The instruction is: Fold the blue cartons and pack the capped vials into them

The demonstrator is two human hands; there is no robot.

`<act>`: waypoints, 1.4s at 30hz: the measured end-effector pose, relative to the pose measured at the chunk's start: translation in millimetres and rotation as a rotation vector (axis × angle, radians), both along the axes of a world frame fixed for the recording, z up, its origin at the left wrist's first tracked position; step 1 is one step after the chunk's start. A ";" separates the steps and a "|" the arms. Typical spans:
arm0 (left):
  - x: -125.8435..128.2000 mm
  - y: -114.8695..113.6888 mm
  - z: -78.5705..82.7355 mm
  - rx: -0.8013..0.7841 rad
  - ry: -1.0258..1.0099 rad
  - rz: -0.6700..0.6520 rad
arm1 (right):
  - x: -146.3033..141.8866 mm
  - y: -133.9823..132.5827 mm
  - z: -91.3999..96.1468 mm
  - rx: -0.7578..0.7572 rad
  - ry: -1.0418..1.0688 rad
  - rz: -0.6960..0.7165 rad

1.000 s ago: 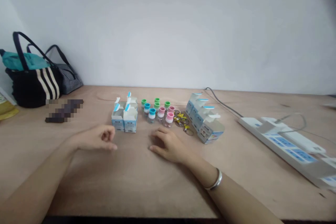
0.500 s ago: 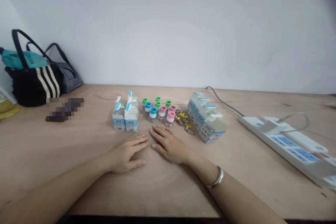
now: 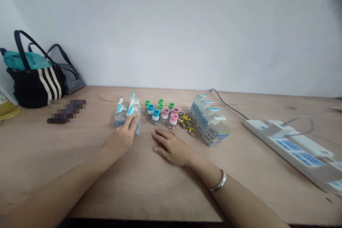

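My left hand (image 3: 121, 139) reaches over the near side of a small open carton (image 3: 138, 128), the front right one of a left-hand cluster of cartons (image 3: 120, 114). Two of its digits are spread apart at the carton's front and rim; the other fingers are hidden. That carton still stands upright. My right hand (image 3: 172, 148) lies flat, palm down, on the table (image 3: 149, 188), fingers stretched out and holding nothing. Beyond it stand several small clear bottles with pink (image 3: 173, 118), blue (image 3: 155, 113) and green (image 3: 160, 107) tops. Yellow tags on metal rings (image 3: 190, 129) lie beside them.
A slanted row of open cartons (image 3: 210, 124) stands right of the rings. Farther right lies a white power strip (image 3: 288, 146) with a plugged-in cable. At left are a black bag (image 3: 29, 87), a striped bag (image 3: 72, 78) and a dark blurred object (image 3: 66, 111). A wall (image 3: 173, 35) rises behind.
My left hand has moved from the tabletop up and left to the front right carton of the left cluster. My right hand, the bottles and the cartons have stayed put.
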State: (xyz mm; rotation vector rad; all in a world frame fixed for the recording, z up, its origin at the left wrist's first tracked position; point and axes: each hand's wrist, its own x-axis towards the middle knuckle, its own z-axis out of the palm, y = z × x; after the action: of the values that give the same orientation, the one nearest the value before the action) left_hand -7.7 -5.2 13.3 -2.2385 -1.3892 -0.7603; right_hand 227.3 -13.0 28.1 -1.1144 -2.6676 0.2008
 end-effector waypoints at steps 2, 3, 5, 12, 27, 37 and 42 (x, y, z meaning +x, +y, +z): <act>-1.2 -1.1 0.5 -0.007 -0.035 -0.063 | -1.0 0.2 2.3 0.001 0.069 -0.021; -0.9 -3.1 1.9 -0.012 -0.061 -0.115 | -1.4 0.5 3.5 0.004 0.128 -0.045; 1.5 -9.4 7.0 -0.031 -0.127 -0.252 | -1.9 1.2 6.1 0.014 0.294 -0.109; 10.6 -25.1 23.5 -0.206 -0.199 -0.601 | -12.0 -3.3 13.0 -0.107 0.777 -0.144; 12.4 -21.9 -8.2 -0.324 -0.501 -0.499 | -20.7 -6.2 5.9 -0.525 1.089 -0.284; 5.6 -21.6 -9.2 -0.356 -0.566 -0.512 | -14.3 37.0 23.3 0.124 0.493 -0.294; 4.9 -21.1 -11.5 -0.354 -0.556 -0.503 | -28.2 63.1 21.7 0.218 0.192 -0.340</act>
State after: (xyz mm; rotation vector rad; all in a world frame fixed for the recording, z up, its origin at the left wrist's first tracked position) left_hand -2.7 -26.3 1.8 -2.8496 -1.2569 -1.4983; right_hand 199.1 50.1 49.8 -1.3728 -2.2297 -0.0421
